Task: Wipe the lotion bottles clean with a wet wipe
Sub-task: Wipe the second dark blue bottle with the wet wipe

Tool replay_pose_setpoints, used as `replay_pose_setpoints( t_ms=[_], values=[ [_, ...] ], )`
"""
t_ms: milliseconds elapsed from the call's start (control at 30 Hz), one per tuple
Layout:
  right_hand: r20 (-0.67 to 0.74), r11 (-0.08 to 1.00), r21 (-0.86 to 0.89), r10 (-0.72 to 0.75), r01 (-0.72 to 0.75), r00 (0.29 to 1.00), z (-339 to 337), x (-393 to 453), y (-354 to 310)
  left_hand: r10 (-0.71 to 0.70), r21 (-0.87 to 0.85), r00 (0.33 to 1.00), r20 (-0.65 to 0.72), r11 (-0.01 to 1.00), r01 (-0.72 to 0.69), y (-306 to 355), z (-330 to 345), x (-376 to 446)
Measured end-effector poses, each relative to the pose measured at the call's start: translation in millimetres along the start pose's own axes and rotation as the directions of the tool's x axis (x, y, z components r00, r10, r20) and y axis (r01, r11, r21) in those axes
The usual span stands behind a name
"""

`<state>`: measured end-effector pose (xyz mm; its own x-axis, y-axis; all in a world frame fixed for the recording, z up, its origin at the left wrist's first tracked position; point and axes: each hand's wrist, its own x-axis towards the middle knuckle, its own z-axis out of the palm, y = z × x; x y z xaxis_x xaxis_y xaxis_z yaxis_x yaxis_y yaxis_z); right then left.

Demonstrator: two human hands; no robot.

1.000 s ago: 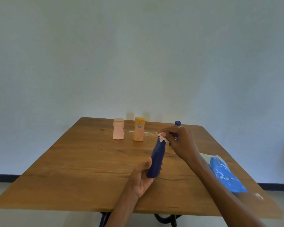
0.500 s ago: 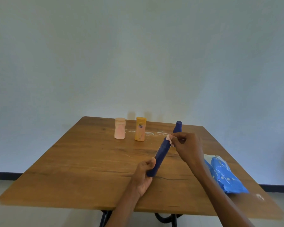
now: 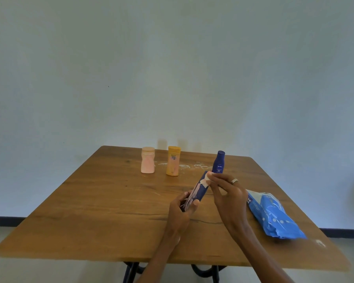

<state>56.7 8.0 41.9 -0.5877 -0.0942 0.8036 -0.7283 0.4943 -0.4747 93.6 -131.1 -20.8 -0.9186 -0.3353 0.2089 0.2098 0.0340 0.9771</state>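
Note:
My left hand [image 3: 181, 211] grips the lower end of a dark blue lotion bottle [image 3: 199, 190], tilted with its top up and to the right; white lotion streaks run down its side. My right hand [image 3: 227, 193] pinches a small white wet wipe [image 3: 207, 180] against the bottle's upper end. A second dark blue bottle [image 3: 219, 162] stands upright just behind my right fingers. Farther back stand a pink bottle [image 3: 147, 162] and a yellow bottle [image 3: 173, 163].
A blue wet-wipe pack [image 3: 274, 216] lies on the wooden table [image 3: 102, 211] to the right of my right forearm. White lotion smears [image 3: 192, 166] mark the tabletop between the yellow and blue bottles. A pale wall rises behind the table.
The held bottle has turned in my left hand, its lotion-streaked side now facing me. My right hand with the wipe has stayed at the bottle's top end.

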Motion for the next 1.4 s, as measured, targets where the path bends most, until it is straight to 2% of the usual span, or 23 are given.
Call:
replay_pose_setpoints(
  t_ms=[233, 433, 633, 767, 933, 1133, 1300, 1400],
  values=[
    [0.219, 0.999, -0.038, 0.010, -0.002, 0.976, 12, -28, -5, 0.018, -0.012, 0.998, -0.068, 1.000, -0.019, -5, -2, 3],
    [0.087, 0.989, 0.012, 0.145, -0.146, 0.986, 12, 1, -3, 0.018, -0.004, 0.998, -0.067, 1.000, -0.018, -4, 0, 2],
    [0.180, 0.987, 0.042, 0.145, -0.155, 0.973, 20, -30, -3, -0.058, -0.093, 0.997, -0.041, 0.994, 0.054, -7, -3, 4],
    [0.163, 0.964, 0.129, 0.212, -0.233, 0.964, 23, -46, -1, -0.101, -0.150, 0.994, 0.039, 0.983, 0.106, -9, -5, 5],
    [0.129, 0.937, 0.197, 0.268, -0.290, 0.955, 20, -47, -6, -0.133, -0.091, 0.985, 0.110, 0.985, 0.143, -16, -6, 8],
    [0.196, 0.930, 0.163, 0.298, -0.331, 0.934, 25, -57, -5, -0.064, -0.069, 0.998, 0.015, 0.996, 0.065, -10, -5, 3],
    [0.237, 0.948, 0.104, 0.271, -0.302, 0.933, 21, -53, 3, -0.012, -0.019, 1.000, 0.007, 1.000, 0.012, -9, -3, 1],
    [0.179, 0.949, 0.092, 0.282, -0.301, 0.943, 19, -37, 9, 0.013, 0.016, 1.000, 0.008, 1.000, -0.014, -13, -2, 2]
  ],
)
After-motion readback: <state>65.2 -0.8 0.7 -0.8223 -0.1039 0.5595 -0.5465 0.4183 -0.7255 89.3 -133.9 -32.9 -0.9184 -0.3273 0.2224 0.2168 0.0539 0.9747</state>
